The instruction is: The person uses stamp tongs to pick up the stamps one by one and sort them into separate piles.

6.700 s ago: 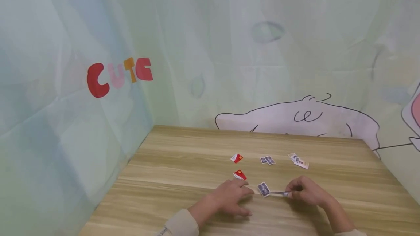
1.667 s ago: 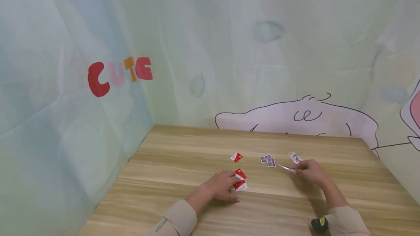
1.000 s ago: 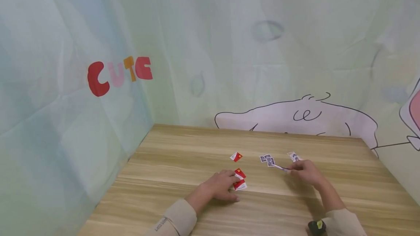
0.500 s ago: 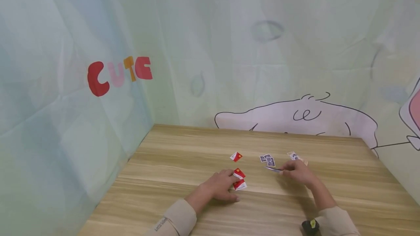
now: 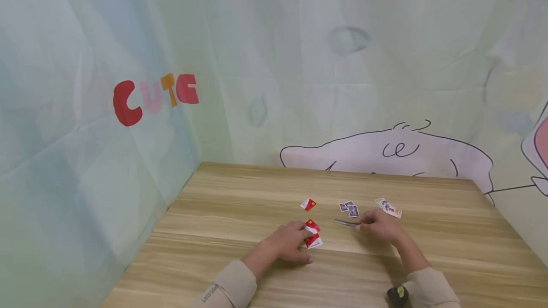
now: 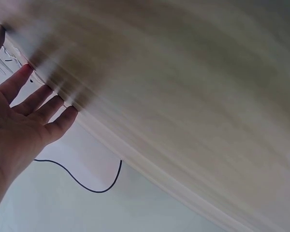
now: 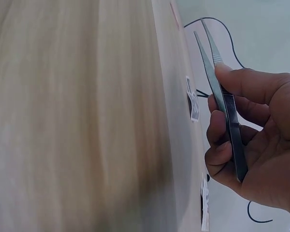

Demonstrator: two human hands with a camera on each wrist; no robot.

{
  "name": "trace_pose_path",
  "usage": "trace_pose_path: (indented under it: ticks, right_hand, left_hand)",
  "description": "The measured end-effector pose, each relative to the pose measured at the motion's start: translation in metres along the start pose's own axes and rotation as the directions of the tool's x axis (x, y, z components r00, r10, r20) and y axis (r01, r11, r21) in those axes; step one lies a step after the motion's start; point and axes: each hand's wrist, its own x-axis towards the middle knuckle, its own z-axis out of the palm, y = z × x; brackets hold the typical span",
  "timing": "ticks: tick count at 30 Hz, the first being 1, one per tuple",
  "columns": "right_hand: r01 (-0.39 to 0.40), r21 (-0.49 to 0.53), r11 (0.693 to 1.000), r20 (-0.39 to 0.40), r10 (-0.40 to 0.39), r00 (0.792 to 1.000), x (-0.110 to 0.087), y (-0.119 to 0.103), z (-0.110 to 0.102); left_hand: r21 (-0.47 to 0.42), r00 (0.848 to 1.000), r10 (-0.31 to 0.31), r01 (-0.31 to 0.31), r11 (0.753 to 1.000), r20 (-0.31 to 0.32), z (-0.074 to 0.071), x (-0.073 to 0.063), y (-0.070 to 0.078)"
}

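Note:
My right hand point(image 5: 378, 225) pinches a pair of metal tweezers point(image 5: 346, 223) between thumb and fingers. In the right wrist view the tweezers point(image 7: 227, 111) have their tips apart, with nothing between them. They point left over the table, just nearer than a cluster of small grey-picture cards point(image 5: 353, 211). My left hand point(image 5: 284, 241) lies on the table with fingers extended. Its fingertips touch two overlapping red-and-white cards point(image 5: 314, 241) and partly cover them. In the left wrist view the fingers of my left hand point(image 6: 34, 108) are spread, and the cards are not visible.
Another red-and-white card point(image 5: 308, 204) lies farther back. Overlapping pale picture cards point(image 5: 390, 208) lie beyond my right hand. Everything sits on a wood-grain table point(image 5: 239, 189), with a printed cloth point(image 5: 257, 61) rising behind and to the left.
Earlier the tweezers gripped a grey-picture card near my left hand; that card now overlaps the other grey ones. In the last second the tweezers have moved left and nearer. My left hand stays nearly still.

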Motion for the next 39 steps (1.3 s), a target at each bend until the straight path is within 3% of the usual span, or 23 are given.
trace_pose_path:
  ticks: [13, 19, 30, 39]
  right_hand:
    - [0.027, -0.03, 0.999, 0.035, -0.026, 0.999, 0.009, -0.009, 0.013]
    - [0.079, -0.012, 0.997, 0.058, -0.078, 0.995, 0.013, -0.004, 0.021]
    - [0.075, -0.037, 0.996, 0.083, -0.072, 0.994, 0.02, -0.011, 0.031]
    - [0.112, 0.004, 0.994, 0.108, -0.112, 0.988, 0.022, -0.015, 0.035]
  left_hand:
    - [0.022, 1.0, 0.015, -0.015, 1.0, -0.012, 0.003, 0.002, -0.001]
    - [0.016, 1.0, 0.001, -0.001, 1.0, 0.007, 0.004, 0.002, -0.001]
    - [-0.014, 1.0, -0.007, 0.007, 1.0, 0.009, 0.004, 0.002, 0.0]
    - [0.008, 1.0, 0.007, -0.007, 1.0, -0.009, 0.004, 0.002, -0.002]
